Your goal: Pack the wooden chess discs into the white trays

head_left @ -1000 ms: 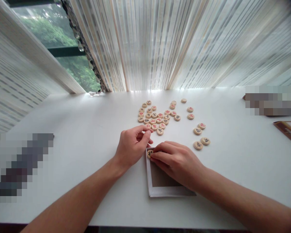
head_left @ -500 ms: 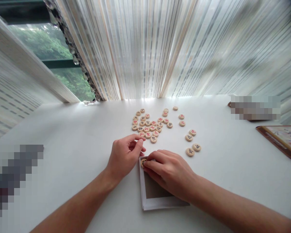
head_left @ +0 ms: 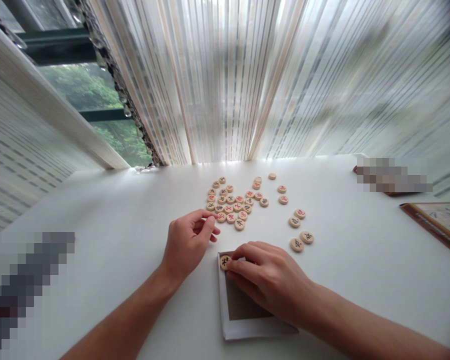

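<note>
A round wooden Chinese chess piece (head_left: 225, 262) with a black character lies in the far left corner of a shallow white box (head_left: 222, 305). My right hand (head_left: 264, 270) reaches over the box, its fingertips closed on the right edge of that piece. Part of the box is hidden under this hand. Beyond the box's left corner, my left hand (head_left: 189, 237) hovers with loosely bent fingers and nothing visible in them. Its index fingertip is close to a red-marked chess piece (head_left: 221, 217) at the front of a loose cluster.
Several more black- and red-marked pieces spread behind the box, with a black-marked piece (head_left: 297, 244) among those at the right. A brown-edged printed box or board (head_left: 435, 225) lies at the far right of the white table (head_left: 127, 220). Striped curtains (head_left: 225, 80) hang behind.
My left hand has drawn slightly left, away from the box corner. My right fingers have shifted a little, showing more of the corner piece. The whole view has tilted slightly.
</note>
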A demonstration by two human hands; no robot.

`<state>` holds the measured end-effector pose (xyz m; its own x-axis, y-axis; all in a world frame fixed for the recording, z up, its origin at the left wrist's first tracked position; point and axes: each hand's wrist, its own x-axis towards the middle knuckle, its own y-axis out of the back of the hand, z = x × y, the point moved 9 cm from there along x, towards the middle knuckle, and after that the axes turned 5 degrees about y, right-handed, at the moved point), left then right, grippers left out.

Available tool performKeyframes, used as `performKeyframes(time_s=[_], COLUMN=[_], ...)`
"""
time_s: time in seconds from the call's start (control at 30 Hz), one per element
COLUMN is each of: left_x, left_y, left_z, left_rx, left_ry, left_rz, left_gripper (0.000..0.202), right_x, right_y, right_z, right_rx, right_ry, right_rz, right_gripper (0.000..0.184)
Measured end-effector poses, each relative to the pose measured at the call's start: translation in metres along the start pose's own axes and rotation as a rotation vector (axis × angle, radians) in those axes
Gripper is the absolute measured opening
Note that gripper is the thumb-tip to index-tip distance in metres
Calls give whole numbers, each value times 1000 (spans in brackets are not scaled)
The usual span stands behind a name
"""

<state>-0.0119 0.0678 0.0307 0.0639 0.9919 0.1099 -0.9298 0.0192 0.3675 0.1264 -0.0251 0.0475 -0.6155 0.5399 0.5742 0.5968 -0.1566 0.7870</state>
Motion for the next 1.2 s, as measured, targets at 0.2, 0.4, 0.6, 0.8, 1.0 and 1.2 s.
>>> performKeyframes(time_s=[0.2, 0.4, 0.6, 0.8, 1.0, 1.2], left_x=[0, -1, -1, -1, -1, -2], left_y=[0, -2, -3, -4, -5, -3], left_z=[0, -1, 0, 0, -1, -3], left_rx=[16, 22, 24, 20, 28, 49], left_ry=[3, 9, 10, 7, 6, -1], left_rz=[2, -7, -14, -17, -24, -24], left_gripper=[28, 28, 28, 28, 29, 30], right_x=[-1, -1, -2, -1, -1, 0], right_y=[1, 2, 0, 1, 3, 6], right_z=[2, 5, 5, 5, 4, 2], right_rx=[7, 3, 14, 20, 25, 43], right_ry=[-7, -15, -9, -13, -2, -1], right_rz=[-2, -16, -21, -17, -2, 36], right_gripper=[27, 28, 27, 27, 28, 28])
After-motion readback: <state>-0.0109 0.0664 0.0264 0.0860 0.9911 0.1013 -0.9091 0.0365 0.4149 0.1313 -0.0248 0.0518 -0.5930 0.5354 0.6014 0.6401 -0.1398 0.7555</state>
